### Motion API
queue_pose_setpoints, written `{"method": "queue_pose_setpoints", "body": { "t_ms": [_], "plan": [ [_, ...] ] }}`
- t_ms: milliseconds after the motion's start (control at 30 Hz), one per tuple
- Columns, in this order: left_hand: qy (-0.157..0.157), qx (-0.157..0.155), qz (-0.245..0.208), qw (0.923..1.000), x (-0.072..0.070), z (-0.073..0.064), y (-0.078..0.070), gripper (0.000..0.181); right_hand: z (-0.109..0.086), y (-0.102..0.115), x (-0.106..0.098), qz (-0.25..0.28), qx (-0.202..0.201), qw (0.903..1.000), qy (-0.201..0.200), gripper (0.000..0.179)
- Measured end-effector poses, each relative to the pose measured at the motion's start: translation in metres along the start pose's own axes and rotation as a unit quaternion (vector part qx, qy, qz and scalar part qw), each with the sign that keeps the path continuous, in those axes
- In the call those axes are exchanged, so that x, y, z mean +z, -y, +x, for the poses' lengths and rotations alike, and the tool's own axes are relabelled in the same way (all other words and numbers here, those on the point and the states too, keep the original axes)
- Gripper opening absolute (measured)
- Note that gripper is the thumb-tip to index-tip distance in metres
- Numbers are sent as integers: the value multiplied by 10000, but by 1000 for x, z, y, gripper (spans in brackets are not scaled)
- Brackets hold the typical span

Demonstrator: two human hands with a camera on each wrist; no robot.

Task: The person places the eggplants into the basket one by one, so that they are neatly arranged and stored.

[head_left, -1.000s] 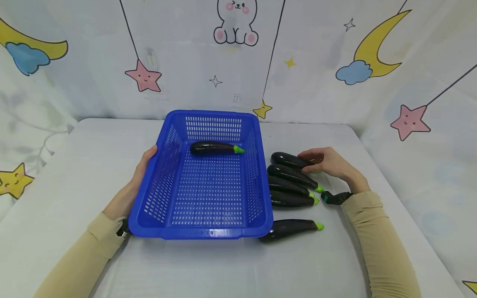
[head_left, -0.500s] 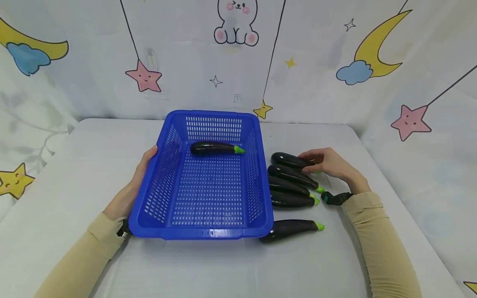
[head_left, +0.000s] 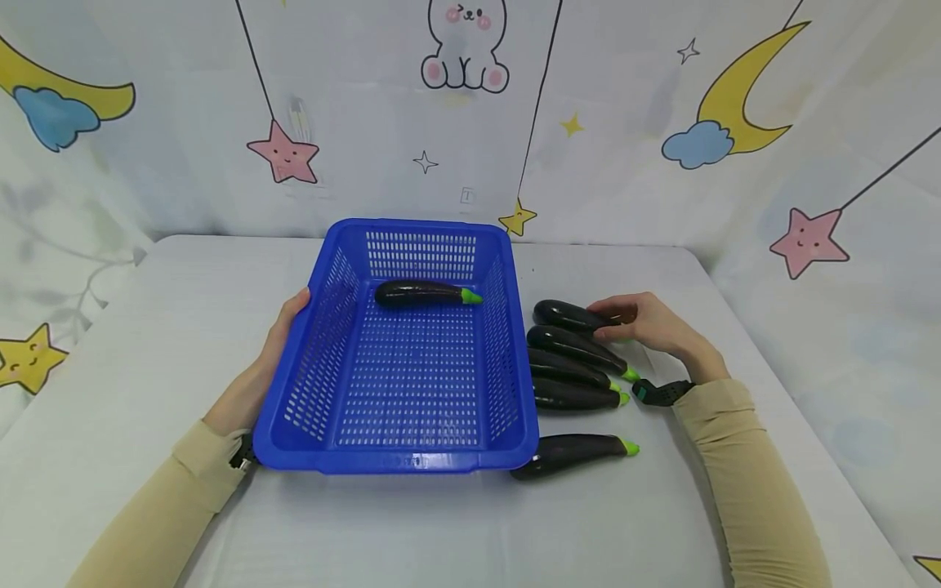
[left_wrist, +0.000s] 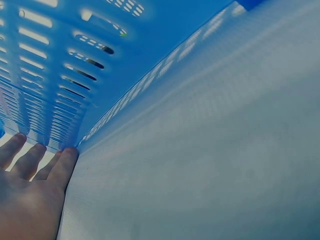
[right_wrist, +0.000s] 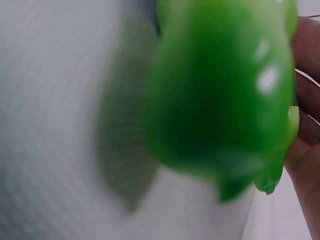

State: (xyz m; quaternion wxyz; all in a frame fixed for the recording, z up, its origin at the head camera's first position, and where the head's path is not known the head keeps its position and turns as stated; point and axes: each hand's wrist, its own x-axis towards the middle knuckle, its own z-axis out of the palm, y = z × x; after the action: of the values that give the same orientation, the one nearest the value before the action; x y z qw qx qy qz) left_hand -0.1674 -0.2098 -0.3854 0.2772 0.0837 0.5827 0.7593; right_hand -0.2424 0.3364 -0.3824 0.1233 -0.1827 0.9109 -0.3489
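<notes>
A blue slotted plastic basket (head_left: 412, 461) stands in the middle of the table, with one dark eggplant (head_left: 421, 293) lying across its far part. My left hand (head_left: 266, 351) rests against the basket's outer left wall; in the left wrist view the fingers (left_wrist: 62, 170) lie straight along the slots. To the right of the basket, my right hand (head_left: 650, 327) pinches the stem end of the farthest eggplant (head_left: 560, 314) between thumb and fingers. Close to the right wrist camera, a blurred green eggplant cap (right_wrist: 215, 95) covers much of the hand's work.
More eggplants lie right of the basket: one just below the held one (head_left: 577, 346), two partly behind the rim (head_left: 577, 394), and a nearer one (head_left: 573, 452) set apart. A patterned white curtain (head_left: 603, 188) closes off the back.
</notes>
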Motion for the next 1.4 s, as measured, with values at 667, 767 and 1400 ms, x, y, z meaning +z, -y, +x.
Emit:
{"method": "queue_pose_setpoints", "body": {
  "t_ms": [667, 767, 1400],
  "plan": [
    [-8, 63, 22, 10000, -1, -1, 0, 80, 2, 11, -1, -318, -217, 9991, -195, 48],
    [45, 55, -4, 10000, -2, -1, 0, 81, 1, 17, -2, -331, -278, 9987, -263, 47],
    [193, -33, -120, 9997, -4, 2, 3, 82, -10, 65, -6, -422, -1022, 9892, -965, 41]
  ]
}}
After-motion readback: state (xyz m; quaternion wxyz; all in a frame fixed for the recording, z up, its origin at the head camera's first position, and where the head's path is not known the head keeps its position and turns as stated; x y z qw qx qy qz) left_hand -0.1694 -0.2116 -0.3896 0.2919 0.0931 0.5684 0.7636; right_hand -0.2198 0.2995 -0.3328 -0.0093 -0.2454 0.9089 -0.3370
